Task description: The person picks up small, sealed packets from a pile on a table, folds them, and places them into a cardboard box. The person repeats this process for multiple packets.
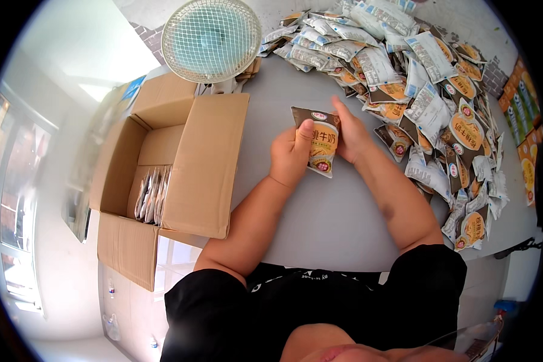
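Observation:
In front of me over the table, a brown and orange milk pouch (324,145) stands nearly upright, its printed face turned toward me. My left hand (288,155) grips its left side, thumb across the front and the other fingers hidden behind. At the pouch's right edge is my right hand (354,134), its visible fingers stretched out and the palm facing the pouch; part of it is hidden behind the pouch. To the left sits an open cardboard box (202,163). Inside it, several pouches (152,196) stand on edge in a row.
A large heap of similar pouches (431,111) covers the far and right parts of the grey table (320,226). Behind the box stands a round fan (212,39) with a wire guard. Colourful cartons (522,120) are stacked at the far right. Bottles lie on the floor, lower left.

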`<state>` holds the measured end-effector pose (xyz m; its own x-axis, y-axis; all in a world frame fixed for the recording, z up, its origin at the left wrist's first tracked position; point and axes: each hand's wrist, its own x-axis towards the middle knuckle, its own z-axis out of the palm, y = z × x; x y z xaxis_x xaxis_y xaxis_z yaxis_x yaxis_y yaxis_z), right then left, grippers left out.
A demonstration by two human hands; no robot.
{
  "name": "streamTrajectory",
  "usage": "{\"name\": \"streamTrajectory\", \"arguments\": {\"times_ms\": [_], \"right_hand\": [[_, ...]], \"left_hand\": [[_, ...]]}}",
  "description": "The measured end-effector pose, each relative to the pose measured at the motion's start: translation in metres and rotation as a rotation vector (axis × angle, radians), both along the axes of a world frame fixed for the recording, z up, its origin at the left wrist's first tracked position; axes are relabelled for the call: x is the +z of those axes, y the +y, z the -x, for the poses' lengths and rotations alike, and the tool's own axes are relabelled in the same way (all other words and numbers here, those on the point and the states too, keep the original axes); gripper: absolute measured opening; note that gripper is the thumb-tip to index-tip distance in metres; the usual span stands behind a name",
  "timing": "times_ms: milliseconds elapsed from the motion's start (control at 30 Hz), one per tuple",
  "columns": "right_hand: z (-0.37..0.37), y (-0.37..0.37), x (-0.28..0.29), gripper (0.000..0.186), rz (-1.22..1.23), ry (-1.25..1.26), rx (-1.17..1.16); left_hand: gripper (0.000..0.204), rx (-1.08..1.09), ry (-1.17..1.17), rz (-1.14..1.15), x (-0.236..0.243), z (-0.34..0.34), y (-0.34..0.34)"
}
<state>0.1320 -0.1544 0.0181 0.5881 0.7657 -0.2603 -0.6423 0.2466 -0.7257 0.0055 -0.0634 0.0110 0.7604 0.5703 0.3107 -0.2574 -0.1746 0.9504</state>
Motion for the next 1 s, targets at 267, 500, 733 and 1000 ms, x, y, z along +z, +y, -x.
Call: {"name": "streamTrajectory", "arguments": {"times_ms": [267, 500, 733, 1000], "right_hand": [[0.022, -0.003, 0.001, 0.043, 0.205, -0.693, 0.351], [0.025, -0.003, -0.003, 0.040, 0.378, -0.933, 0.183], [0.034, -0.003, -0.006, 0.039, 0.357, -1.052, 0.234], [0.036, -0.005, -0.012, 0.037, 0.259, -1.090, 0.272]], "left_hand": [[0.052, 0.082, -0.049, 0.039, 0.007, -0.003, 0.014], [0.047, 0.113, 0.101, 0.077, 0.003, -0.012, 0.026], [0.036, -0.057, -0.056, 0.483, 0.005, -0.011, 0.035], [0.033, 0.018, -0.038, 0.773, 0.032, -0.004, 0.022]]}}
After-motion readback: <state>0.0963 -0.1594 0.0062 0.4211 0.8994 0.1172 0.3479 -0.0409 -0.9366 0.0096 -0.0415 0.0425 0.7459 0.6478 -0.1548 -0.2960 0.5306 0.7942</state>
